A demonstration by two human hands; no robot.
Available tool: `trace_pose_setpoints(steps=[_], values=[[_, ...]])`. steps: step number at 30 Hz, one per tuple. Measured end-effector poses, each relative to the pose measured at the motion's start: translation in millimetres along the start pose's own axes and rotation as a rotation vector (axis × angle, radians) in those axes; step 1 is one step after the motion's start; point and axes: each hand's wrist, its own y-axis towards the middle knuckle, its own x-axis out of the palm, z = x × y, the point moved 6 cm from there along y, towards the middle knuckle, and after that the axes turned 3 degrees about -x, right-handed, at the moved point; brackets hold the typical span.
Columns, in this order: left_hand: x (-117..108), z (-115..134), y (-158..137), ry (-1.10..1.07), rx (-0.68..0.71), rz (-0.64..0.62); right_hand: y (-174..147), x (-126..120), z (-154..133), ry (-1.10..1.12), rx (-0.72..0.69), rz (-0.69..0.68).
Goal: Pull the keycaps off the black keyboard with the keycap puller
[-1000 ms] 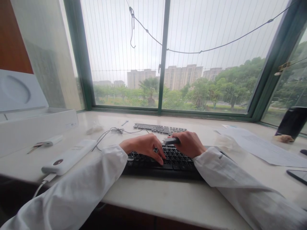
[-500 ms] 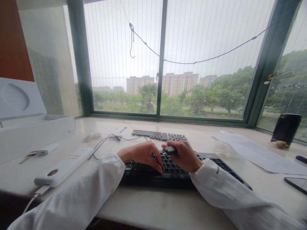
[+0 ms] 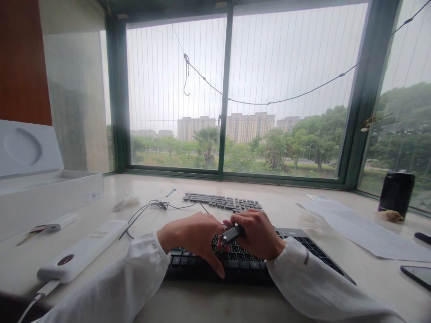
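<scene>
My right hand (image 3: pixel 257 235) is closed around a dark keycap puller (image 3: pixel 231 235), its end pointing left and down over the black keyboard (image 3: pixel 311 248). Across from it, my left hand (image 3: pixel 191 233) has its thumb stretched down over the front keys, apart from the fingers. The left index fingertip is close to the puller's end; whether they touch I cannot tell. Many key positions in the middle of the keyboard show bare switches, while the front left ones carry caps. Behind the keyboard, dark keycaps (image 3: pixel 220 201) lie in keyboard-like rows.
On the left are a white power bank (image 3: pixel 82 251) with a cable, an open white box (image 3: pixel 67 188) and a key (image 3: pixel 32 234). A black cord (image 3: pixel 158 204) and a small blue strip (image 3: pixel 171 192) lie behind. Papers (image 3: pixel 350 224), a phone (image 3: pixel 417 274) and a black cylinder (image 3: pixel 397 195) are right.
My left thumb has spread away from the fingers, which were curled together. The puller in my right hand has tilted further down and left. The camera view has tipped upward slightly.
</scene>
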Motion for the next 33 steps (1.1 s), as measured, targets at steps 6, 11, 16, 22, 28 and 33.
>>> trace_pose_setpoints(steps=[6, 11, 16, 22, 28, 33], values=[[0.9, -1.1, 0.9, -0.044, -0.032, -0.025, -0.5, 1.2, 8.6, -0.032, 0.036, -0.011], [2.6, -2.1, 1.4, -0.018, -0.036, -0.012, -0.9, 2.3, 9.5, -0.021, 0.058, 0.017], [2.3, -6.0, 2.3, -0.068, -0.041, -0.005, -0.9, 2.3, 7.9, 0.200, 0.132, 0.087], [4.7, -13.2, 2.0, -0.224, -0.043, -0.010, -0.2, 1.9, 8.0, 0.492, 0.288, 0.257], [8.4, -18.8, 5.0, -0.291, -0.043, 0.042, 1.2, 7.5, 1.8, 0.756, 0.401, 0.291], [13.9, -23.5, 9.3, -0.361, -0.095, 0.020, -0.9, 25.9, 3.5, 1.116, 0.507, 0.261]])
